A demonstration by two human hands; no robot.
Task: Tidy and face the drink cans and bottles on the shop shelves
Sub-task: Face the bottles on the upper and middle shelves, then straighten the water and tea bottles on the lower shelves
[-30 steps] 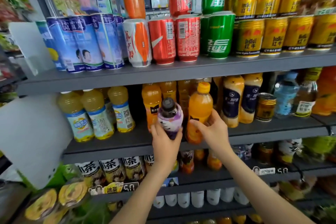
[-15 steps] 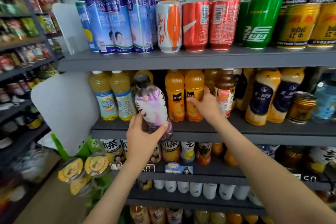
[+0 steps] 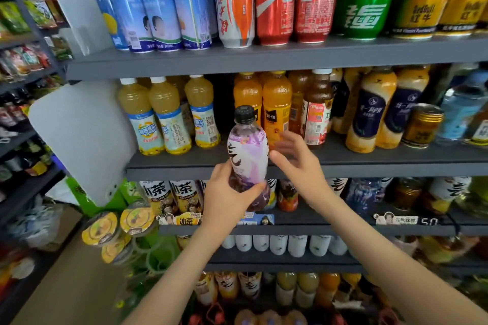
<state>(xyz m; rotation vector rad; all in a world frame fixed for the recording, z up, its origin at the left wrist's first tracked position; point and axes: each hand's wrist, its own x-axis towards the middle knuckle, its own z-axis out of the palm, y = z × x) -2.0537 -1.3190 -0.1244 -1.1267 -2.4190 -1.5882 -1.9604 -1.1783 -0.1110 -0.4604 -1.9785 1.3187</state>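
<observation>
My left hand grips the lower part of a purple bottle with a black cap, holding it upright in front of the middle shelf's edge. My right hand hovers just right of that bottle with relaxed, spread fingers, holding nothing. Behind it stand orange juice bottles and a brown tea bottle with a red-white label. There is a dark gap on the shelf between the yellow juice bottles and the orange ones.
Cans fill the top shelf: blue, red, green, gold. Cream-and-navy bottles and a gold can stand to the right. Lower shelves hold tea bottles. A white divider panel is at left.
My right hand has let go of the orange bottle on the shelf and drawn back toward the purple bottle. My left hand has raised the purple bottle and turned it more upright.
</observation>
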